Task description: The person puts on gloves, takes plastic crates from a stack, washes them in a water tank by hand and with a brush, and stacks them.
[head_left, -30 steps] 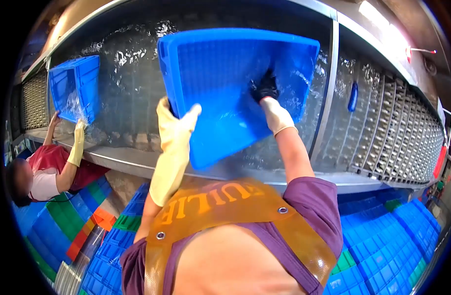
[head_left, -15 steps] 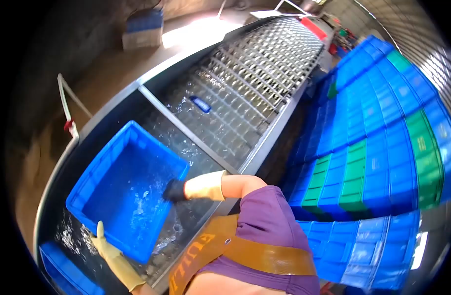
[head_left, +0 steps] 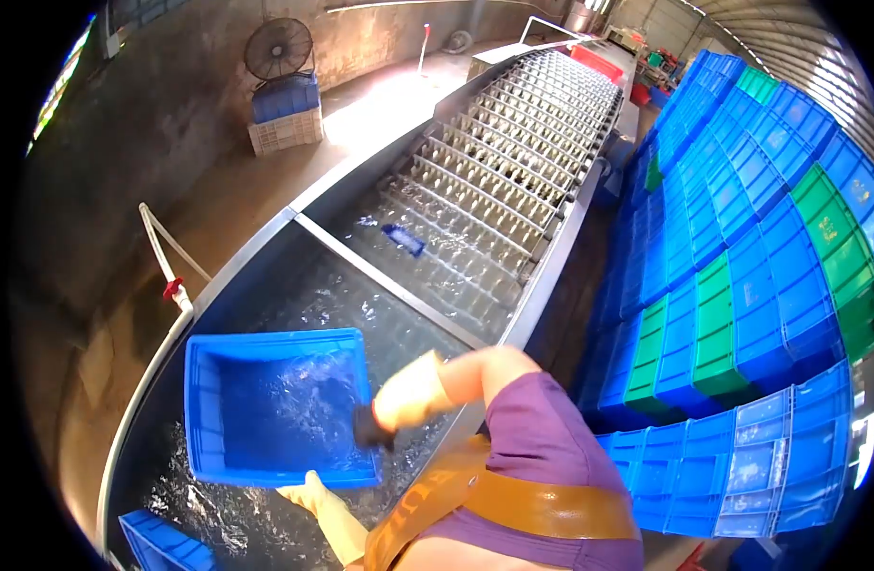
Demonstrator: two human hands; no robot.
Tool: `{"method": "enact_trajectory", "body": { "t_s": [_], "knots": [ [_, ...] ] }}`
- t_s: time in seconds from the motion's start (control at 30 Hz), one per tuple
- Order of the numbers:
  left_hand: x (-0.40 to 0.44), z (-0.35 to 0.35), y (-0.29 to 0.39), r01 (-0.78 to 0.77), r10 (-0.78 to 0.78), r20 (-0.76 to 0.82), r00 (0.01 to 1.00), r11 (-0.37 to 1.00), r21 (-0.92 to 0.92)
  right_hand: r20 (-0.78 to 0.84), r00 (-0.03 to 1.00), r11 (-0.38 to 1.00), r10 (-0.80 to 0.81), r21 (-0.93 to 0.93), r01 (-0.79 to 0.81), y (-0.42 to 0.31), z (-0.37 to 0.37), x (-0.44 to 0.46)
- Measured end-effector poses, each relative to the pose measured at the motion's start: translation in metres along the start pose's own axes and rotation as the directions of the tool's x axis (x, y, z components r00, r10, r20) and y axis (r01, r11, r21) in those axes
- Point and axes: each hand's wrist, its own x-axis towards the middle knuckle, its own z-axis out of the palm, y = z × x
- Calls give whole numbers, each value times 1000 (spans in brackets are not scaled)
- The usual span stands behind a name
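Left hand (head_left: 308, 495), pale-gloved, touches the near rim of the blue crate (head_left: 204, 419); right hand (head_left: 375, 428), dark-gloved and blurred, is at its right side. How far either is open, or whether it grips, I cannot tell. A long water-filled trough (head_left: 525, 331) carries that crate, with stacked crates (head_left: 685, 324) alongside. Another crate (head_left: 166, 544) shows at lower left; a small blue object (head_left: 403, 240) lies beyond.

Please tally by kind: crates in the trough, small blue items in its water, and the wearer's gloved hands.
Crates: 2 (handled crate, lower-left crate)
Small blue item: 1
Gloved hands: 2 (left hand, right hand)
Total: 5
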Motion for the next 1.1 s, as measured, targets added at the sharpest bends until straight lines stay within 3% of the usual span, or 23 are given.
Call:
{"method": "enact_trajectory", "body": {
  "t_s": [0.03, 0.07, 0.1, 0.13, 0.2, 0.23, 0.27, 0.3, 0.33, 0.37, 0.4, 0.43, 0.5, 0.53, 0.63, 0.73, 0.8, 0.87, 0.93, 0.97, 1.0, 1.07, 1.1],
  "knots": [
    [24, -5, -3, -85, 89, 102, 991, 996, -39, -141, 986, 995, 93, -13, -96, 50, 33, 2],
    [35, -11, -6, -162, 177, 195, 965, 983, -89, 58, 966, 967, 253, -17, -253, 85, 28, -15],
    [27, -11, 21, -191, 189, 201, 961, 982, -10, -85, 934, 938, 346, 26, -345, 130, 60, -25],
    [21, -14, 48, -220, 200, 208, 957, 973, 75, -219, 959, 977, 183, 146, -153, 145, 71, -38],
    [29, -40, 38, -349, 333, 143, 932, 931, 109, -204, 860, 882, 468, 50, -468, 107, 85, -23],
    [22, -58, 26, -257, 273, -80, 959, 952, 168, -316, 790, 851, 526, 189, -490, 84, 98, -13],
    [14, -67, 21, -155, 211, -294, 932, 967, 203, -232, 713, 746, 662, 305, -593, 39, 80, -4],
    [-3, -66, 26, 26, -3, -313, 950, 997, 70, -198, 649, 668, 734, 383, -638, 8, 96, 31],
    [-23, -65, 27, 213, -222, -304, 927, 975, -61, -218, 699, 722, 681, 358, -592, -35, 78, 40],
    [-24, -81, -11, 311, -332, -44, 942, 917, -252, -200, 688, 686, 698, 464, -560, -72, 64, 54],
    [-22, -80, -36, 274, -258, 111, 960, 947, -166, -179, 744, 695, 644, 543, -471, -95, 54, 66],
    [-21, -79, -61, 208, -176, 263, 949, 973, -97, -400, 736, 784, 547, 553, -282, -106, 47, 63],
    [-28, -75, -38, 129, -152, 169, 974, 982, 138, -390, 850, 854, 354, 505, -124, -71, 41, 76],
    [-19, -72, -29, 235, -236, 73, 969, 972, 23, -356, 923, 897, 145, 441, 30, -41, 32, 75],
    [13, -77, -17, 281, -308, -45, 950, 910, -304, -529, 791, 948, 306, 246, -202, 80, 22, 61],
    [26, -100, 30, 247, -212, 132, 968, 885, -394, -126, 555, 551, 822, 420, -721, 146, -17, 18],
    [24, -108, 50, 144, -131, 63, 989, 933, -330, -181, 584, 600, 792, 413, -685, 157, 3, 17],
    [15, -114, 65, 52, -60, -21, 998, 965, -258, -269, 324, 415, 907, 708, -572, 117, 5, 0],
    [-2, -117, 80, -112, 106, -98, 989, 992, -56, -252, 305, 386, 918, 738, -553, 83, -7, -18],
    [-18, -115, 94, -85, 98, -161, 982, 993, 84, -323, 106, 327, 940, 774, -542, 88, 12, -7],
    [-4, -129, 66, -283, 301, -124, 946, 948, 143, -380, -98, 282, 920, 815, -507, 91, 30, 3],
    [-36, -132, 64, -471, 544, -105, 833, 795, 383, -65, 419, 112, 906, 990, -87, 175, 150, 39],
    [-61, -124, 83, -494, 634, -52, 772, 649, 579, 411, 595, -384, 691, 906, -180, 122, 43, 1]
  ]
}}
